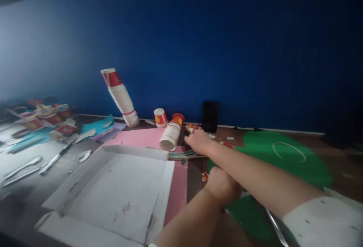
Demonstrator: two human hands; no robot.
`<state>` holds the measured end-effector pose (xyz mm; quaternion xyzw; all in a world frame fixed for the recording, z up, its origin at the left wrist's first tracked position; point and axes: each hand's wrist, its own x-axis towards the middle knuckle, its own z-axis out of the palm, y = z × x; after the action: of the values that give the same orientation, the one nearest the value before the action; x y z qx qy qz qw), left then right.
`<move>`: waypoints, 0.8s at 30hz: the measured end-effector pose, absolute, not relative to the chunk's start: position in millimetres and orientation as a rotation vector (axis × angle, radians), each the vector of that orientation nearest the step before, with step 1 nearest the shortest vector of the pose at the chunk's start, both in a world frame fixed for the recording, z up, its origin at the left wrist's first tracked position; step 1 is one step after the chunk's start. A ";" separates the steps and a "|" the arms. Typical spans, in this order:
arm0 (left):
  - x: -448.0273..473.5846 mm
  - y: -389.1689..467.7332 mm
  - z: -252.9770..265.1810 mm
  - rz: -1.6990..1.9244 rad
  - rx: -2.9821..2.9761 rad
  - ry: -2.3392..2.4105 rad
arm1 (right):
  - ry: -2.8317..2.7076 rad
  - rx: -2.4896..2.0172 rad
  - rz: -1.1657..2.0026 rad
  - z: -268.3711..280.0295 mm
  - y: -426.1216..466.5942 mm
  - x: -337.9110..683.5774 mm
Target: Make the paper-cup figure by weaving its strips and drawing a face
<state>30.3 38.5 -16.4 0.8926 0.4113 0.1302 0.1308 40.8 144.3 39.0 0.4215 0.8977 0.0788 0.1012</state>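
Observation:
My right hand [200, 141] reaches across the table over my left forearm, its fingers curled downward beside a small crumpled red, green and white scrap [193, 127]. What those fingers hold, if anything, is hidden. Below it, my left hand [222, 184] is closed in a fist, and a red-and-white paper scrap [204, 176] sticks out at its near side. Just left of my right hand lies a tilted stack of paper cups [171, 135], with an orange-red cup [178, 118] at its far end. The picture is blurred around both hands.
A shallow white box lid [113, 190] lies on pink paper [177, 194]. Behind stand a leaning tall cup stack [120, 98], a single cup [160, 118] and a black phone-like block [210, 116]. Green paper [286, 156] is at right; scissors [22, 171] and a cutter knife [56, 158] at left.

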 end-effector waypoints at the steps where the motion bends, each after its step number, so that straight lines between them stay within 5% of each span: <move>1: 31.4 38.7 -18.1 0.402 2.637 1.093 | 2.669 1.245 0.244 39.3 142.1 43.5; 24: 25.9 38.3 -14.8 0.550 2.708 1.078 | 2.940 1.597 0.148 52.4 100.4 70.8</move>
<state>25.9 38.3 -14.8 0.9095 0.3620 0.1847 0.0875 70.8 100.4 52.4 0.4743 0.8731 0.0440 -0.1037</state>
